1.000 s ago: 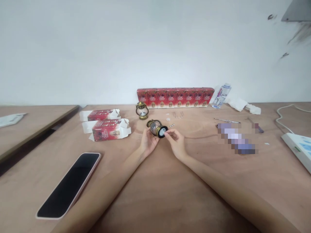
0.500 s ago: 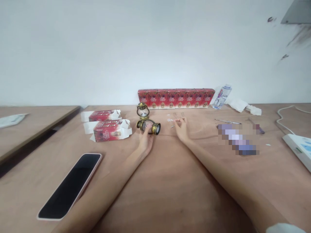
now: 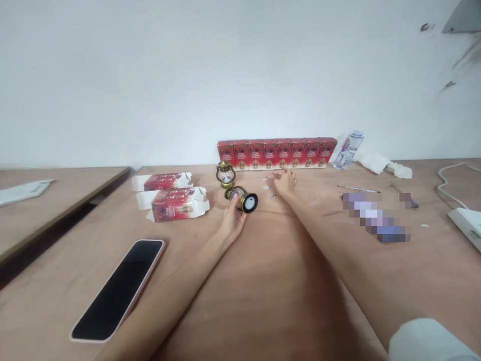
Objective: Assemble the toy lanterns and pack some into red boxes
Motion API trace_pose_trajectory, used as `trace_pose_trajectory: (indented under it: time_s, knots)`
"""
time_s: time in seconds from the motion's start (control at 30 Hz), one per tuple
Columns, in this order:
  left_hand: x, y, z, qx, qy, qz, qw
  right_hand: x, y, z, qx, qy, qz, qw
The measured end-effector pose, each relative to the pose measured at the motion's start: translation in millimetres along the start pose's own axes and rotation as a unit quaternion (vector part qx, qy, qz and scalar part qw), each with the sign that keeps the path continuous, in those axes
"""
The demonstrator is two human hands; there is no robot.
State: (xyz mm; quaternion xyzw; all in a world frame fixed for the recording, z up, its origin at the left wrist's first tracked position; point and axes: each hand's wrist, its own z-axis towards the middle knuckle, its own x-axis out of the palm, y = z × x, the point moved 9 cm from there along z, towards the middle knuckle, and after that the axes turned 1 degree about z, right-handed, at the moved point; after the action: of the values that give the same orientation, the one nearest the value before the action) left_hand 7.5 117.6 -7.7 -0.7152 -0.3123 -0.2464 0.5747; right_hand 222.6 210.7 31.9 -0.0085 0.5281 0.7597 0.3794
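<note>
Nearest, well short of the small lantern (image 3: 242, 198) and off to its left, a dark phone (image 3: 118, 290) lies face up on the wooden table (image 3: 263, 291). Then the lantern itself: brass-coloured, tipped on its side with its round base toward the camera, gripped in the left hand (image 3: 233, 225), whose fingers wrap its glass body. Just right of the lantern lie a few loose silver bits (image 3: 271, 197). A little past them the right hand (image 3: 284, 181) rests low on the table with its fingers among more tiny pieces, and whether it pinches one I cannot tell. Just behind the held lantern a second lantern (image 3: 225, 174) stands upright, and to the left of the held one two opened red boxes (image 3: 176, 204) lie flat. Farther behind it a row of closed red boxes (image 3: 277, 153) lines the wall. By my reckoning the work is early — two lanterns are out, the held one apart from its loose bits, the row unopened. The print on the boxes is too small to read.
</note>
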Motion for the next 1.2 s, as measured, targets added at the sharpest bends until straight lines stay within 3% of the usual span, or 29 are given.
trace_pose_trajectory:
  time_s: [0.13, 0.23, 0.37, 0.47, 0.7, 0.87, 1.0, 1.2]
  knots:
    - [-0.7, -1.3, 1.0, 0.018, 0.006, 0.001, 1.000, -26.5, 9.9, -30.6, -0.032, -0.038, 0.030, 0.998]
    - [-2.2, -0.4, 3.1, 0.032, 0.010, 0.006, 0.999, -47.3, 31.2, -70.1, -0.110, -0.041, 0.104, 0.988]
    - [-1.4, 0.5, 3.6, 0.044, 0.020, 0.021, 0.999, -45.5, 61.6, -115.1, -0.166, 0.075, 0.195, 0.964]
    - [1.5, 0.1, 1.4, 0.049, 0.033, 0.045, 0.997, -32.6, 69.8, -126.8, -0.133, 0.134, 0.244, 0.951]
    - [7.8, -5.4, -5.0, 0.098, 0.058, 0.089, 0.990, -11.4, 50.6, -122.7, 0.000, 0.149, 0.348, 0.925]
    - [8.9, -12.7, -7.9, 0.161, 0.043, 0.119, 0.979, -9.0, 44.6, -127.0, 0.073, 0.153, 0.336, 0.927]
    - [5.9, -25.2, -11.4, 0.253, 0.003, 0.195, 0.948, -9.6, 43.9, -128.2, 0.107, 0.144, 0.317, 0.931]
    - [1.9, -21.0, -5.2, 0.246, 0.012, 0.208, 0.947, -5.9, 38.6, -127.1, 0.130, 0.140, 0.324, 0.927]
